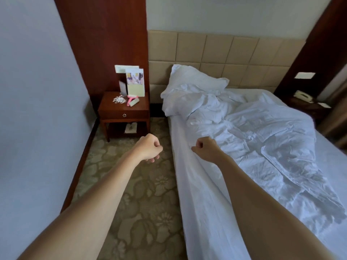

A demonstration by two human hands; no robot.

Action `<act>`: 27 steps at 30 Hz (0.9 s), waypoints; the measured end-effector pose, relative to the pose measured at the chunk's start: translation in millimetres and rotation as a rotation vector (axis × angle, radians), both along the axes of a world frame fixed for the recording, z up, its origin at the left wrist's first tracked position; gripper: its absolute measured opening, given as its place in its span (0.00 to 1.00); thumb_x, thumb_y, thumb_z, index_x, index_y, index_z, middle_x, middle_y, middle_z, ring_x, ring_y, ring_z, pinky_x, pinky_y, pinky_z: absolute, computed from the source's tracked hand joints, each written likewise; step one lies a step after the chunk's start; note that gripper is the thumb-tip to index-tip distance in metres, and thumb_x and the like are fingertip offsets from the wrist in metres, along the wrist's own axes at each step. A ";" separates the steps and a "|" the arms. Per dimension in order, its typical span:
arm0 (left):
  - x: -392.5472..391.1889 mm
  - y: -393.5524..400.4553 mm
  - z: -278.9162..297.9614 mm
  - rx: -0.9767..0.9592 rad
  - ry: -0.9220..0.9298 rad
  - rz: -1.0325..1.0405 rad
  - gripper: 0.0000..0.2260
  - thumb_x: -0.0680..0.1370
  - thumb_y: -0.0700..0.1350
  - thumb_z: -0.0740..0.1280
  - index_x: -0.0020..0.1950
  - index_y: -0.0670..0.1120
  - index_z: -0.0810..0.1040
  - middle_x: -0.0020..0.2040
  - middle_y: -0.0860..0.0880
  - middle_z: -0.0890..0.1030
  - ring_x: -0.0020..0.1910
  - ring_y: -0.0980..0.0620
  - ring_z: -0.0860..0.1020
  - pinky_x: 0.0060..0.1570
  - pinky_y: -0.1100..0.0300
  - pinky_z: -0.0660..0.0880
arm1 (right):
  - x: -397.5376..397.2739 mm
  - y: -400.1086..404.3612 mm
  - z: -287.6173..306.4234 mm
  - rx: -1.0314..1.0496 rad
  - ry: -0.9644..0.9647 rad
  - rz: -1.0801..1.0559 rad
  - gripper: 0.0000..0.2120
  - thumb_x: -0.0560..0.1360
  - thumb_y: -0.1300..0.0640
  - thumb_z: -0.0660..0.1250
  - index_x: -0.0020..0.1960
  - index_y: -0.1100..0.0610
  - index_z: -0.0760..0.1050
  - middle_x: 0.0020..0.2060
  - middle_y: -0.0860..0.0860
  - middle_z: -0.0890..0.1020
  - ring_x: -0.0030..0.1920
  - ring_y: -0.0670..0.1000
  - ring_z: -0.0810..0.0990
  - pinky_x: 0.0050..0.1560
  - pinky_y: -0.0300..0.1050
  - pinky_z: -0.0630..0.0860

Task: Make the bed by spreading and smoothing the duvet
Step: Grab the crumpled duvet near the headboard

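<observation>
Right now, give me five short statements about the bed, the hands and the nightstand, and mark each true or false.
1. The duvet lies crumpled on the bed. True.
2. The left hand grips the duvet. False: it hangs over the carpet, fingers curled, holding nothing.
3. A pillow leans against the headboard. True.
4. The nightstand stands on the right of the bed. False: the one in plain view is on the left, by the wall.
5. A pink-handled roller lies on the nightstand. True.
6. The right hand is flat and spread. False: its fingers are curled at the duvet's near edge.
</observation>
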State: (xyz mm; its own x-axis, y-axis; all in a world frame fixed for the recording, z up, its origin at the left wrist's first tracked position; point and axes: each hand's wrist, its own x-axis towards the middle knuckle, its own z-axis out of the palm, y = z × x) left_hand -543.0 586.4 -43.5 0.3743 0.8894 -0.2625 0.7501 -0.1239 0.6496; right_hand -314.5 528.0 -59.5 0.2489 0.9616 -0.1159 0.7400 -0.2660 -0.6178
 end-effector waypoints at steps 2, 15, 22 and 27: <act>2.8 36.2 4.5 -0.009 -0.011 -0.061 0.08 0.81 0.44 0.62 0.46 0.44 0.79 0.38 0.47 0.85 0.31 0.52 0.83 0.30 0.61 0.76 | 2.8 22.5 6.2 -0.001 -0.010 -0.062 0.18 0.75 0.62 0.68 0.31 0.56 0.64 0.28 0.48 0.67 0.29 0.47 0.67 0.34 0.37 0.67; 92.7 280.1 -31.3 -0.105 0.102 -0.351 0.09 0.80 0.45 0.61 0.50 0.42 0.78 0.40 0.47 0.85 0.32 0.53 0.83 0.34 0.59 0.77 | 84.7 223.9 -43.5 -0.140 -0.023 -0.281 0.13 0.74 0.58 0.68 0.34 0.58 0.68 0.29 0.50 0.71 0.34 0.52 0.75 0.37 0.44 0.75; 149.9 447.9 -6.7 -0.068 0.134 -0.332 0.07 0.80 0.45 0.61 0.48 0.44 0.77 0.40 0.48 0.84 0.33 0.52 0.83 0.35 0.58 0.77 | 141.2 389.4 -20.5 -0.085 0.020 -0.297 0.15 0.74 0.59 0.69 0.33 0.57 0.68 0.29 0.50 0.71 0.35 0.52 0.75 0.43 0.50 0.80; 183.2 552.8 -11.1 -0.074 0.137 -0.358 0.08 0.80 0.44 0.61 0.48 0.43 0.78 0.40 0.47 0.84 0.32 0.53 0.82 0.36 0.58 0.79 | 171.0 484.1 -15.7 -0.109 0.012 -0.293 0.14 0.75 0.59 0.68 0.34 0.56 0.67 0.30 0.51 0.70 0.35 0.53 0.74 0.35 0.44 0.71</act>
State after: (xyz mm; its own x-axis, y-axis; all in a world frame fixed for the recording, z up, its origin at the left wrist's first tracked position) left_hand -359.8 1139.2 -54.6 0.6141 0.6859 -0.3904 0.7486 -0.3496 0.5633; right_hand -143.4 1012.1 -75.1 0.5115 0.8310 -0.2188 0.6152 -0.5319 -0.5819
